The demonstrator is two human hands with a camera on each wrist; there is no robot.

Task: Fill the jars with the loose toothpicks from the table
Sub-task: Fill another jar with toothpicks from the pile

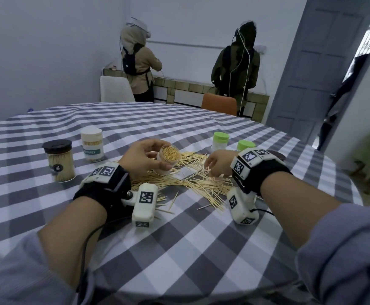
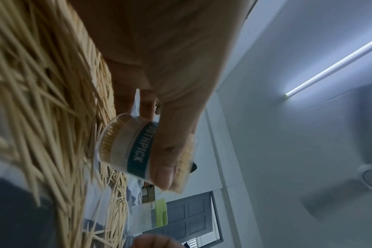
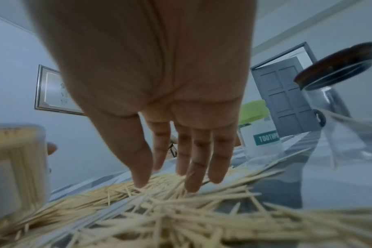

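Clear plastic toothpick jar (image 1: 168, 158): gripped by left hand (image 1: 143, 159), mouth tilted toward right hand (image 1: 218, 164) for loading. Right fingers (image 3: 199, 167) spread straight onto loose wooden toothpicks (image 1: 192, 179), on the checked tablecloth (image 1: 179, 238), gathering.

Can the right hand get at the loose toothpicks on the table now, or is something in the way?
Probably yes. The right hand is open, its fingertips already down at the loose toothpicks, with nothing between them. The jar in the left hand sits off to the side.
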